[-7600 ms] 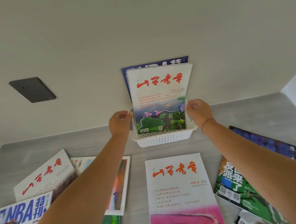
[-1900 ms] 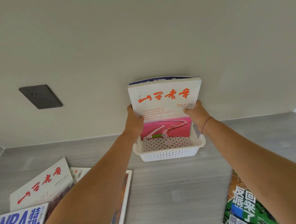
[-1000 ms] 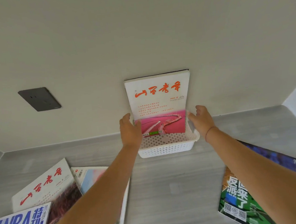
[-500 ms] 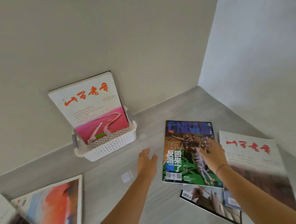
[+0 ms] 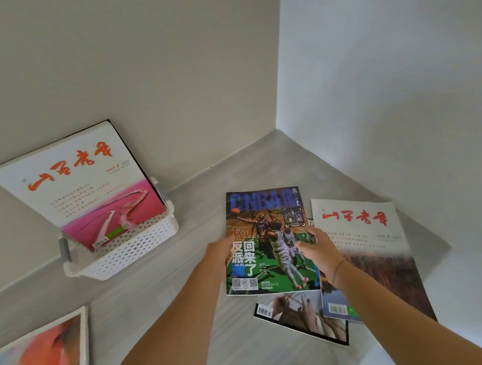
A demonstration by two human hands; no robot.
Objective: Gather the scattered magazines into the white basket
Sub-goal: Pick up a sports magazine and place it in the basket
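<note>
gripping the nba magazine (image 5: 267, 217), left hand (image 5: 221, 251) and right hand (image 5: 320, 252) curled.

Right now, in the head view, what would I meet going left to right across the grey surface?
Orange-painted magazine → white basket → NBA magazine → white magazine with red title.

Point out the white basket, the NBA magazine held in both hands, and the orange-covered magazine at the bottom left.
white basket (image 5: 131, 251), head view, on its perforated front wall.
NBA magazine (image 5: 270, 245), head view, on the middle of its cover.
orange-covered magazine (image 5: 39, 361), head view, on its painted cover.
</note>
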